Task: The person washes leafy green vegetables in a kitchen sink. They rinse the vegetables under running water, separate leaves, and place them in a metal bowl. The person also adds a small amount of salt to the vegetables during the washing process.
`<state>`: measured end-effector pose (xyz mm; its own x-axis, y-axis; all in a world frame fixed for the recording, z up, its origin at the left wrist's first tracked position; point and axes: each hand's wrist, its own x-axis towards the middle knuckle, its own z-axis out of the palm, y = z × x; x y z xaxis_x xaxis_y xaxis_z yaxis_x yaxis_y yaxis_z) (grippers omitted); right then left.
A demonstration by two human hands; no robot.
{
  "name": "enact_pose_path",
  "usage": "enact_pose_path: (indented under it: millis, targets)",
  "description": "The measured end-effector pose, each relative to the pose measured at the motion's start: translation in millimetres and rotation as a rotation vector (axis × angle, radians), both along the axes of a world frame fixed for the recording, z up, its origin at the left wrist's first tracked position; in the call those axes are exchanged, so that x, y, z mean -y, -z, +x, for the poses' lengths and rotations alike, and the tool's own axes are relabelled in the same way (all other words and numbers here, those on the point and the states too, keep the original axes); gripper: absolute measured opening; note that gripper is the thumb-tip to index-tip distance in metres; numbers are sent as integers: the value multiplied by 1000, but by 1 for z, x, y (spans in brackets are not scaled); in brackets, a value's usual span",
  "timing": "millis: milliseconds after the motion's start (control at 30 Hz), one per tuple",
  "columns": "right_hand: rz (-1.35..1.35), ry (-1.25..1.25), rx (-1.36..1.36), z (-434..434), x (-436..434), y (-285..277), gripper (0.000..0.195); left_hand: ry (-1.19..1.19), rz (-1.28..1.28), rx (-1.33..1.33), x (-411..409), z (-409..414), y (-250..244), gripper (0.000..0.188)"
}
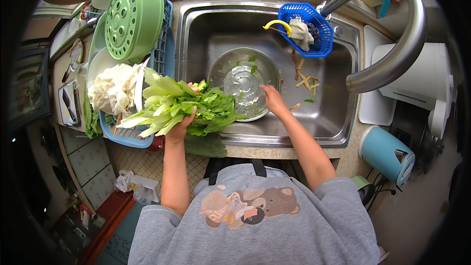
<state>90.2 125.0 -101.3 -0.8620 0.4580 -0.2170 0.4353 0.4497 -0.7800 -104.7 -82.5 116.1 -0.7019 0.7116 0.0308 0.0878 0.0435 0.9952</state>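
Note:
A large bunch of leafy lettuce rests in my left hand, above the sink's left edge, with its pale stem ends pointing left. My left fingertips are partly hidden behind the leaves. In the stainless steel sink stands a round metal basin holding water, with several torn green bits floating on it. My right hand is at the basin's right rim, fingers over its edge; I see nothing in it, and whether it presses on the rim I cannot tell.
A blue plastic strainer basket holds a cloth and a yellow-handled peeler. Peel scraps lie in the sink. A curved faucet arches at right, near a blue kettle. A green perforated steamer leans on a blue dish rack.

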Motion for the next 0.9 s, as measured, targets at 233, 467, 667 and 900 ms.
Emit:
enact_pose_path:
  millis: [233, 467, 667, 900]
  targets:
    - [-314, -277, 190, -39, 67, 32, 33, 13, 109, 158, 13, 5, 9, 60]
    - [-197, -387, 281, -32, 60, -30, 24, -10, -56, 12, 24, 7, 18, 55]
    - [68, 623, 382, 24, -2, -26, 42, 10, -23, 249, 27, 7, 26, 71]
    - [-302, 509, 500, 32, -5, 19, 31, -98, -39, 220, 40, 13, 51, 60]
